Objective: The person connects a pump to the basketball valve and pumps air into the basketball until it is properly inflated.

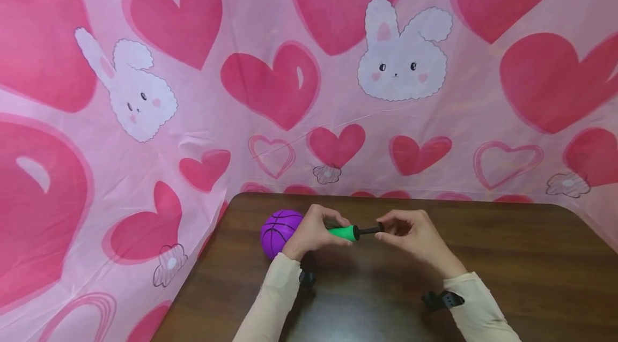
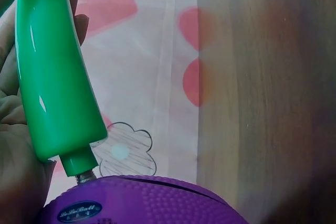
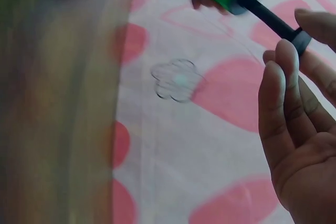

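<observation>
A green hand pump [image 1: 344,232] with a black plunger rod [image 1: 369,230] lies roughly level above the table. My left hand [image 1: 311,229] grips its green barrel [image 2: 58,77]. At the barrel's narrow end, a short metal needle [image 2: 85,177] meets the purple ball [image 2: 131,203], which has black seam lines and a small oval label. In the head view the ball [image 1: 280,232] sits left of my left hand, partly hidden by it. My right hand [image 1: 410,232] pinches the black handle [image 3: 301,41] at the rod's end between thumb and fingers, with the rod drawn out.
The brown wooden table [image 1: 521,256] spreads beneath both hands. Behind it and to the left hangs a pink cloth [image 1: 270,20] printed with hearts and rabbit faces. Dark straps with cameras [image 1: 441,300] sit at both wrists.
</observation>
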A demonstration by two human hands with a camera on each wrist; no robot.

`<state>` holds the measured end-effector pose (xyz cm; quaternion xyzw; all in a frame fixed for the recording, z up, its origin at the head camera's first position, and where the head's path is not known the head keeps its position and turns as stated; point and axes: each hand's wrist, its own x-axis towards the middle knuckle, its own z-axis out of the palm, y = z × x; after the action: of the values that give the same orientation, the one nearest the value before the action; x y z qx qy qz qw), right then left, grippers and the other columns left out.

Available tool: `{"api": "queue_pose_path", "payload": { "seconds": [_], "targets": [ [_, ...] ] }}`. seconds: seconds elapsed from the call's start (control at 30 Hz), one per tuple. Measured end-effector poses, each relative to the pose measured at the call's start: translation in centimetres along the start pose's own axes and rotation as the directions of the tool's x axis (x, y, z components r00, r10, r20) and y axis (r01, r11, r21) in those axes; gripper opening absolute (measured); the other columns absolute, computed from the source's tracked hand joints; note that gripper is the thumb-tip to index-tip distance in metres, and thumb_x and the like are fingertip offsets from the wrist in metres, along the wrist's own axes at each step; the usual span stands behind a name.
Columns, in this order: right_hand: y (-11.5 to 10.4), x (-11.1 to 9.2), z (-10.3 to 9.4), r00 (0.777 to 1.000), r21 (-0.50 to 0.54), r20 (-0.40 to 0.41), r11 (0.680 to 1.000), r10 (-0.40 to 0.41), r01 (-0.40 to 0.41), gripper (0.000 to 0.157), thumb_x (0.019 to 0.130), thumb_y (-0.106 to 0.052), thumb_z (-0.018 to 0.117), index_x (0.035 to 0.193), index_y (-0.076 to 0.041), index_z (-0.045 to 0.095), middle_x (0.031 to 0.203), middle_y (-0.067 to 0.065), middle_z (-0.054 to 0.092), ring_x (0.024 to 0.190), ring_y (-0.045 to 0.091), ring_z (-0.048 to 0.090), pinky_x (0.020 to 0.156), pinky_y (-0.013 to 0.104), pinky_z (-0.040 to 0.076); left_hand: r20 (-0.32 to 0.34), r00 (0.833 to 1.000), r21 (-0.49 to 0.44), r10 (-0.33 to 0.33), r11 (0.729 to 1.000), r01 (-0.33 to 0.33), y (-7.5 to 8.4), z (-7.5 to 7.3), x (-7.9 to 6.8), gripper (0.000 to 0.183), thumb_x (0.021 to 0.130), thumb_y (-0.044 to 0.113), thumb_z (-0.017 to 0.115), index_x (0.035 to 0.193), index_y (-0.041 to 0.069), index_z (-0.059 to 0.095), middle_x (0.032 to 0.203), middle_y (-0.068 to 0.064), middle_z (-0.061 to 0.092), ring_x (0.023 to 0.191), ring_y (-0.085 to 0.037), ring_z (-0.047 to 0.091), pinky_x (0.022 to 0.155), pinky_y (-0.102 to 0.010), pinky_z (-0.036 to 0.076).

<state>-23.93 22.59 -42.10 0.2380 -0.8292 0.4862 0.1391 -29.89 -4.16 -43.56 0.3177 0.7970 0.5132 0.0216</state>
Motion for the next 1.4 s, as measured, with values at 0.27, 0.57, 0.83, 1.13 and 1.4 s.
{"api": "queue_pose_path", "payload": {
  "seconds": [0.27,0.57,0.83,1.13,1.4],
  "targets": [
    [-0.1,-0.6,-3.7,1.0,0.038,-0.019,0.999,0.007,-0.006,0.022,0.082,-0.001,0.085,0.101,-0.007,0.077,0.074,-0.006,0.073,0.063,0.011,0.065,0.058,0.028,0.056,-0.013,1.0,0.008,-0.001,1.0,0.001,-0.2,-0.3,0.0,0.026,0.069,0.015,0.098,0.09,0.013,0.083,0.095,0.0,0.082,0.088,-0.006,0.072,0.075,-0.026,0.06],
    [-0.3,-0.9,-4.8,0.999,0.055,-0.017,0.998,0.032,-0.031,0.02,0.084,0.0,0.083,0.103,-0.004,0.077,0.074,-0.008,0.074,0.064,0.014,0.067,0.058,0.028,0.056,-0.017,1.0,0.009,-0.015,1.0,0.015,-0.3,-0.4,-0.2,0.026,0.069,0.016,0.098,0.09,0.013,0.083,0.094,0.001,0.082,0.088,-0.007,0.072,0.076,-0.026,0.061],
    [-0.2,-0.4,-0.8,0.999,0.035,0.007,0.999,-0.035,0.035,0.021,0.08,-0.004,0.088,0.098,-0.008,0.08,0.077,0.0,0.076,0.063,0.007,0.065,0.057,0.027,0.056,-0.017,1.0,0.028,0.002,1.0,-0.001,0.0,-0.2,-0.3,0.024,0.066,0.011,0.099,0.084,0.01,0.082,0.092,-0.003,0.082,0.088,-0.007,0.073,0.078,-0.024,0.059],
    [0.1,-0.2,2.9,0.999,0.048,0.037,0.999,0.0,-0.002,0.021,0.081,-0.011,0.089,0.1,-0.01,0.081,0.081,0.002,0.077,0.066,0.004,0.064,0.061,0.027,0.058,0.026,0.999,0.049,0.023,0.999,-0.024,0.1,0.4,-0.3,0.025,0.066,0.009,0.099,0.084,0.011,0.082,0.091,-0.002,0.082,0.085,-0.003,0.072,0.081,-0.023,0.059],
    [-0.1,0.0,2.3,1.0,0.015,0.018,1.0,-0.02,0.02,0.022,0.08,-0.012,0.09,0.1,-0.015,0.08,0.077,-0.003,0.075,0.062,0.006,0.064,0.059,0.027,0.057,0.029,0.999,0.044,0.027,0.999,-0.028,0.3,0.3,0.0,0.023,0.068,0.011,0.098,0.085,0.012,0.082,0.092,0.0,0.082,0.086,-0.005,0.072,0.082,-0.025,0.058]
  ]
}}
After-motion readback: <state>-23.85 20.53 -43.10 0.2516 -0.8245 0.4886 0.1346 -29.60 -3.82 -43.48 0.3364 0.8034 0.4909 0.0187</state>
